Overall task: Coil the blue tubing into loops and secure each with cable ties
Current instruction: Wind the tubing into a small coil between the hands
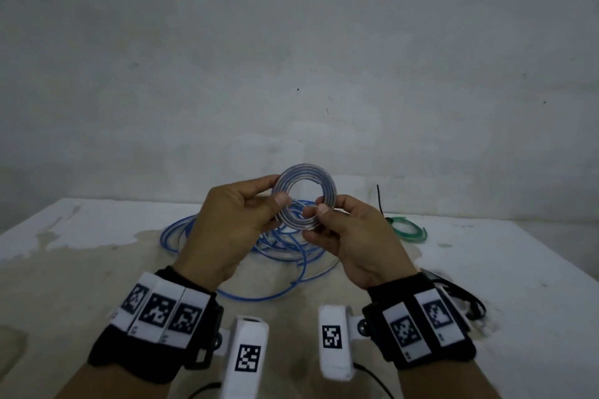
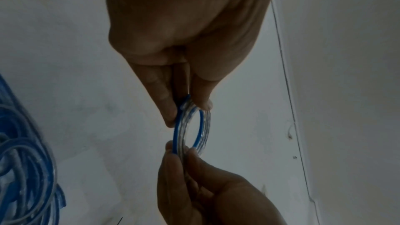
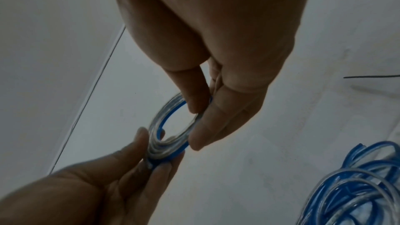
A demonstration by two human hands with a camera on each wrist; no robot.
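Coil: a small flat coil of blue tubing, several turns, is held up in the air above the tabletop, between both hands.
Left hand: the left hand pinches the coil's left side, thumb in front, fingers behind.
Right hand: the right hand pinches the lower right rim, thumb on top.
Loose tubing: a blue tangle sprawls mid-tabletop, right under the hands.
Far right edge: a green tubing coil lies there, with a black cable tie sticking up from it.
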